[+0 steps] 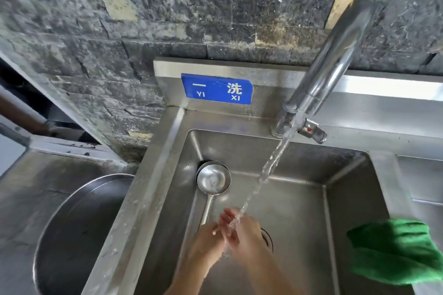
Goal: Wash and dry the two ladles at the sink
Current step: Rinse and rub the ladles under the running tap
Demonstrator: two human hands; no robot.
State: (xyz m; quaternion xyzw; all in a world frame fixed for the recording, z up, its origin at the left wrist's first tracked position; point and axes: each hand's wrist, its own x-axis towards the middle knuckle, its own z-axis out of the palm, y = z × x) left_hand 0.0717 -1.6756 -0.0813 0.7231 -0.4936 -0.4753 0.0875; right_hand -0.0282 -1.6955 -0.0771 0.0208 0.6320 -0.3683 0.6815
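Well, both hands meet under the stream (271, 163) from the tap (335, 60). The left hand (208, 242) and right hand (247, 230) are pressed together, fingers loosely straight, gripping nothing I can see. The ladles (213, 178) sit nested at the ten o'clock corner of the sink (153, 175). I'd bring each bowl squarely under the flow, turning it slowly — the green cloth (393, 251) waits at four o'clock.
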